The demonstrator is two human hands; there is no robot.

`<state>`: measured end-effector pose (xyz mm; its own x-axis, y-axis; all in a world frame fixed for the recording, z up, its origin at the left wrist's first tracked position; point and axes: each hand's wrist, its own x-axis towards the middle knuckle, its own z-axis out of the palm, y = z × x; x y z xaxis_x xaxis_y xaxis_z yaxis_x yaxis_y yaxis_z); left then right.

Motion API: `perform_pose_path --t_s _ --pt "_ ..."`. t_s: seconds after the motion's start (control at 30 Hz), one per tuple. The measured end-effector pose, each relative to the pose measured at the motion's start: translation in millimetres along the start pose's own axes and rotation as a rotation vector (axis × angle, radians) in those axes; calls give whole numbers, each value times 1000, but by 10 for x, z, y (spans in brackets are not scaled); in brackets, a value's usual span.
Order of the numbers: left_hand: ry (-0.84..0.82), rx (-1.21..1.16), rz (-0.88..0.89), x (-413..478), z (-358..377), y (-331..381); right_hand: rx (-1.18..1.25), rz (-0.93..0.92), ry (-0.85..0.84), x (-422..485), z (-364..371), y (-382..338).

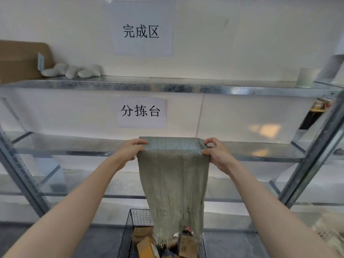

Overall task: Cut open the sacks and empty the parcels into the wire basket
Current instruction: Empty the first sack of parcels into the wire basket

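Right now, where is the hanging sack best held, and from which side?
Hold the sack at its two top corners, one from each side, as the left hand and right hand pinch it. Its frayed open end hangs down over the wire basket, so parcels can drop out.

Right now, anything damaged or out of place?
Only the lower edge of the sack: ragged, loose threads, hanging over the wire basket, as if cut. The left hand and right hand grip its top corners. Parcels lie inside; none seen outside.
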<state>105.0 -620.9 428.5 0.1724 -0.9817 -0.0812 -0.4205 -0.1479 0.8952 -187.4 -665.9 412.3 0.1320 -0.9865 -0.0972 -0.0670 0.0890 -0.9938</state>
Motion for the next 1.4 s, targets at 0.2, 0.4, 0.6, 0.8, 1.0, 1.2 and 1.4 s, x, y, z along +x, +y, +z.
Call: perform_pose_path --t_s 0.2,0.4,0.6,0.8,1.0,1.2,1.4 --pt "-84 311 78 34 75 -53 -440 -99 -144 -95 101 -99" --pt "96 521 208 46 48 -115 -660 -173 -2 -184 156 -123" --pt "83 275 176 24 -109 -68 -421 -202 76 -176 79 -120" --pt "38 -47 63 -18 -128 -65 -124 -20 34 -162 -6 -103" --pt "77 -252 51 -56 -37 15 -153 56 -47 -186 42 -111" --pt "79 55 80 -88 -12 -8 -205 95 -171 -197 0 -115" --pt "-213 45 -45 -81 -31 -64 -133 118 -266 -133 -78 -87"
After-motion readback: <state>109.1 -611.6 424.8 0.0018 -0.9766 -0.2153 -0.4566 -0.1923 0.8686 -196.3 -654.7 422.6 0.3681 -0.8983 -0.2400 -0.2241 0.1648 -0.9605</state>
